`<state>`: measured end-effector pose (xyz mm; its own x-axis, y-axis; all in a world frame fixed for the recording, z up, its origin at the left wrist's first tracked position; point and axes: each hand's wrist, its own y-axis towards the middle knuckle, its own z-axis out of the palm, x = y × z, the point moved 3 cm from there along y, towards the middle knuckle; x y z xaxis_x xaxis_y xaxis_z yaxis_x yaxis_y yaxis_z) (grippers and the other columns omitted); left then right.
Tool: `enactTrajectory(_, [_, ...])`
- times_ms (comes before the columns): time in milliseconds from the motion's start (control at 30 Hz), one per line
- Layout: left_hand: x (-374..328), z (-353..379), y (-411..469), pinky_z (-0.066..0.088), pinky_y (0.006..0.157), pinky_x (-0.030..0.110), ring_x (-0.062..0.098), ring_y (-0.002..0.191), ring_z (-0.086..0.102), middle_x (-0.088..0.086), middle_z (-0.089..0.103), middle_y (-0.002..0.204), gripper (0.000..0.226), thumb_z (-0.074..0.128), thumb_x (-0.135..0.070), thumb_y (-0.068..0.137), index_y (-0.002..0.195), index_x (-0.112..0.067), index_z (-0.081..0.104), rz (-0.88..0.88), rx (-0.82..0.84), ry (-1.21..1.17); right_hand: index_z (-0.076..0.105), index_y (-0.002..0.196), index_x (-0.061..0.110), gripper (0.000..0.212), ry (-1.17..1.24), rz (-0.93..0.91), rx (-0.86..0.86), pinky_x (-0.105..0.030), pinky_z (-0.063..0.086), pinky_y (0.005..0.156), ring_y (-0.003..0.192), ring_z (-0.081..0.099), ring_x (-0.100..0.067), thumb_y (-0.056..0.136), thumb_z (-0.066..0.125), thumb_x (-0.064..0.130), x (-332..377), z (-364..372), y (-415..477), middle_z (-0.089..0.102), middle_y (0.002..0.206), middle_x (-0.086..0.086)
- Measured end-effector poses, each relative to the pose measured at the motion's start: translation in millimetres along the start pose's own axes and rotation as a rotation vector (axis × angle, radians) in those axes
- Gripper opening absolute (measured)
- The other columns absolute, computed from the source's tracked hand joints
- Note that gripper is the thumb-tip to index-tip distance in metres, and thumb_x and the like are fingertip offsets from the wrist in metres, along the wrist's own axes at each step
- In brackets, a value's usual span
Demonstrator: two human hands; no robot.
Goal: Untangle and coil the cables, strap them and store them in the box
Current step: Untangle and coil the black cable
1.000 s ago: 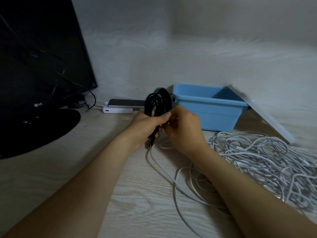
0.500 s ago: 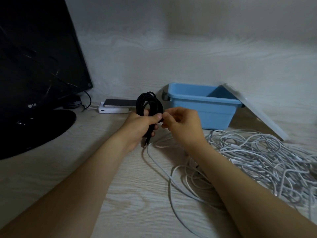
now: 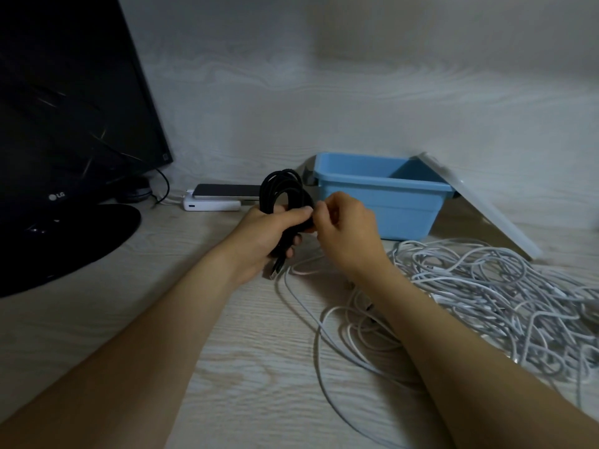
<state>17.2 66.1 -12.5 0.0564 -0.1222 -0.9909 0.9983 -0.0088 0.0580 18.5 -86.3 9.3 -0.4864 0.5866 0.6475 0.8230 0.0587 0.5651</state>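
**A:** What lies nearest?

**B:** Tangled white cables [image 3: 486, 286] sprawl over the desk [image 3: 162, 286], under the right forearm and out to its far side. No one is holding them.

**A:** And the hands?

**B:** The left hand [image 3: 272, 228] grips the black cable coil [image 3: 282, 189], fingers curled round its lower part. The loops stand upright above the fist and the plug end [image 3: 278, 267] dangles below the palm. Half a second ago the right hand [image 3: 346, 234] was a little apart from the coil. Now it is against it, fingertips pinching the bundle right beside the left thumb. Whether they pinch a strap or the cable itself is too small to tell.

**A:** So what does that mean?

**B:** I judge the black cable is wound and the binding is under way. Storing is not yet done.

**A:** Where would it go?

**B:** The blue box [image 3: 389, 202] stands open just beyond the right hand, with its lid [image 3: 479, 202] leaning against its outer side. Beyond the left hand a phone [image 3: 227, 191] lies on a white power bank [image 3: 210, 205]. The monitor [image 3: 64, 108] is further out on that side.
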Motion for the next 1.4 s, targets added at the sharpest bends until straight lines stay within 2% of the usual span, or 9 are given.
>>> enactTrajectory(200, [-1.5, -17.3, 0.6, 0.040, 0.054, 0.029, 0.016, 0.062, 0.053, 0.001, 0.065, 0.067, 0.016, 0.081, -0.023, 0.083, 0.089, -0.009, 0.075, 0.002, -0.306, 0.181, 0.048, 0.093, 0.031, 0.016, 0.211, 0.085, -0.304, -0.049, 0.060, 0.072, 0.073, 0.072, -0.029, 0.101, 0.046, 0.045, -6.4, -16.4, 6.4, 0.073, 0.076, -0.003])
enactTrajectory(467, [-4.0, -39.6, -1.7, 0.050, 0.064, 0.032, 0.029, 0.079, 0.064, 0.006, 0.067, 0.089, 0.022, 0.071, -0.035, 0.079, 0.091, -0.018, 0.068, -0.011, -0.578, 0.925, 0.071, 0.092, 0.020, 0.017, 0.610, 0.177, -0.503, -0.052, 0.063, 0.080, 0.075, 0.078, -0.024, 0.076, 0.072, 0.025, 1.3, -37.1, 2.9, 0.075, 0.070, -0.005])
enactTrajectory(667, [-2.3, -34.5, -2.2, 0.048, 0.063, 0.034, 0.030, 0.081, 0.063, 0.007, 0.066, 0.093, 0.032, 0.074, -0.040, 0.085, 0.103, -0.015, 0.068, 0.006, -0.566, 1.076, 0.079, 0.101, 0.004, 0.016, 0.763, 0.257, -0.309, -0.050, 0.065, 0.082, 0.080, 0.079, -0.032, 0.088, 0.070, 0.001, 6.0, -30.9, 1.3, 0.078, 0.081, -0.017])
enactTrajectory(767, [-13.3, -31.3, -5.9, 0.051, 0.068, 0.035, 0.029, 0.087, 0.063, 0.007, 0.069, 0.098, 0.029, 0.075, -0.036, 0.088, 0.106, -0.014, 0.067, 0.237, -0.654, 0.919, 0.078, 0.097, -0.002, 0.009, 0.809, 0.261, -0.216, -0.050, 0.066, 0.081, 0.076, 0.076, -0.040, 0.088, 0.075, -0.002, 11.3, -27.5, 0.6, 0.074, 0.084, -0.029])
enactTrajectory(867, [-28.1, -25.3, -14.4, 0.043, 0.072, 0.034, 0.023, 0.090, 0.052, 0.001, 0.061, 0.096, 0.026, 0.075, -0.030, 0.091, 0.107, -0.013, 0.065, 0.431, -0.721, 0.765, 0.072, 0.092, -0.005, 0.004, 0.829, 0.256, -0.072, -0.036, 0.064, 0.069, 0.069, 0.075, -0.029, 0.093, 0.074, -0.001, 15.8, -21.0, -1.0, 0.072, 0.074, -0.020])
enactTrajectory(1000, [-21.2, -19.2, -9.3, 0.047, 0.073, 0.032, 0.031, 0.096, 0.066, 0.006, 0.072, 0.099, 0.022, 0.079, -0.029, 0.085, 0.100, -0.018, 0.068, 0.446, -0.612, 0.812, 0.066, 0.100, -0.009, 0.003, 0.884, 0.308, 0.070, -0.042, 0.066, 0.079, 0.078, 0.077, -0.033, 0.098, 0.065, -0.006, 11.9, -9.5, -1.2, 0.074, 0.077, -0.017])
enactTrajectory(1133, [-15.3, -15.8, -7.0, 0.049, 0.074, 0.032, 0.025, 0.092, 0.066, -0.003, 0.069, 0.093, 0.020, 0.082, -0.027, 0.085, 0.097, -0.024, 0.066, 0.358, -0.524, 0.783, 0.073, 0.112, -0.001, 0.022, 0.775, 0.319, 0.120, -0.028, 0.063, 0.078, 0.088, 0.079, -0.025, 0.091, 0.069, -0.009, 7.9, -7.7, -0.5, 0.079, 0.093, -0.019])
enactTrajectory(1233, [-13.2, -20.9, -5.8, 0.047, 0.067, 0.029, 0.021, 0.090, 0.065, -0.005, 0.067, 0.092, 0.021, 0.084, -0.025, 0.085, 0.098, -0.022, 0.067, 0.285, -0.524, 0.787, 0.077, 0.080, 0.007, 0.015, 0.525, 0.378, 0.184, -0.026, 0.050, 0.060, 0.067, 0.067, -0.020, 0.089, 0.067, 0.002, 1.8, -8.1, -2.5, 0.075, 0.074, -0.012])
enactTrajectory(1400, [-12.5, -25.2, -5.2, 0.051, 0.068, 0.029, 0.014, 0.083, 0.067, -0.003, 0.071, 0.088, 0.022, 0.083, -0.037, 0.086, 0.092, -0.019, 0.071, 0.218, -0.511, 0.659, 0.046, 0.061, 0.013, 0.046, -0.033, 0.310, 0.261, -0.035, 0.035, 0.062, 0.065, 0.048, -0.025, 0.100, 0.056, 0.034, 1.9, -7.3, -3.3, 0.050, 0.060, -0.005])
